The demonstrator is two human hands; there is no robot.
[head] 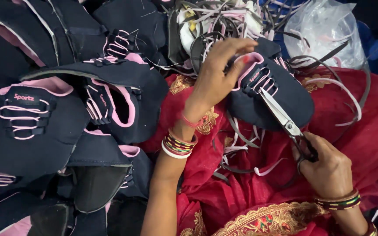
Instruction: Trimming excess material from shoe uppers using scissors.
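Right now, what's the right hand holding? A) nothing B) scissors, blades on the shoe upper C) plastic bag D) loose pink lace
B: the right hand grips the scissors by their dark handles, blades laid against the dark navy, pink-trimmed shoe upper that the left hand steadies over the red fabric.

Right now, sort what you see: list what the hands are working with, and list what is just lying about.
In use:
- left hand, gripping the shoe upper
- dark shoe upper with pink trim
- scissors, blades at the upper
- right hand, on the scissor handles

Lying about:
- pile of similar uppers
- cut strips on the red cloth
- clear plastic bag
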